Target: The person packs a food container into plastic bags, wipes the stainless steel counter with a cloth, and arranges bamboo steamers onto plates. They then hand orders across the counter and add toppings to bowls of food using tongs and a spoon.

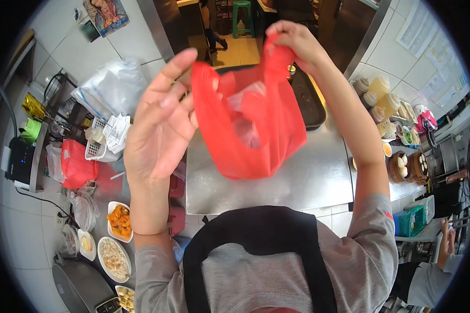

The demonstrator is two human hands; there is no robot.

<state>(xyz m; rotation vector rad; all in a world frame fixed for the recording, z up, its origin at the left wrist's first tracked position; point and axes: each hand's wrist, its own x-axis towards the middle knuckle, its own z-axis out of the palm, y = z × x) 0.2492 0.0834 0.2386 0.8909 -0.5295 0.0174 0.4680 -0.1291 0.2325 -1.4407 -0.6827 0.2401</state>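
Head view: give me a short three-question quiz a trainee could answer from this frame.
1. True or false: the red plastic bag is lying flat on the steel counter.
2. Which hand pinches the bag's handle at the top? A) left hand B) right hand C) neither
3. Fill in: the dish of orange food sits at the person's ______ side, below the white basket.

Key
1. False: it is held up in the air between both hands.
2. B: the right hand grips the handle, while the left hand is spread open against the bag's edge.
3. Left.
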